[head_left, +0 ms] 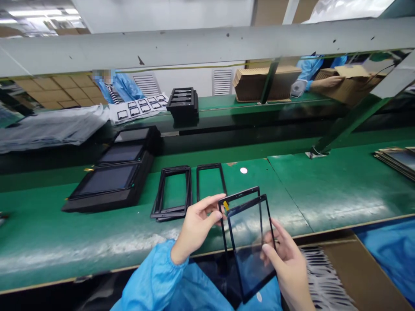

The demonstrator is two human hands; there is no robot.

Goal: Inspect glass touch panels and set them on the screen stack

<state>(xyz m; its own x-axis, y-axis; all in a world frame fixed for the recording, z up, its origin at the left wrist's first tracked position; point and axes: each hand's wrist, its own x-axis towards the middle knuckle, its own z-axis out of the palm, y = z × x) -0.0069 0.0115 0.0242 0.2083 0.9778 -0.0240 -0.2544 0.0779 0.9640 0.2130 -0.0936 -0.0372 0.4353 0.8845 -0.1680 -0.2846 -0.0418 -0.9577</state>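
Green bench (292,185), black frames (188,190), panel stacks (108,179)

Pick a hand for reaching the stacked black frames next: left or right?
Left, probably: the left hand is nearer the stacked black frames, though pinching another frame; the right hand is farther off, gripping the glass panel.

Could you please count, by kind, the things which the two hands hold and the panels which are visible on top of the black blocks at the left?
Black frame, in left hand: 1
Clear panel, in right hand: 1
Panels on black blocks: 3
Total: 5
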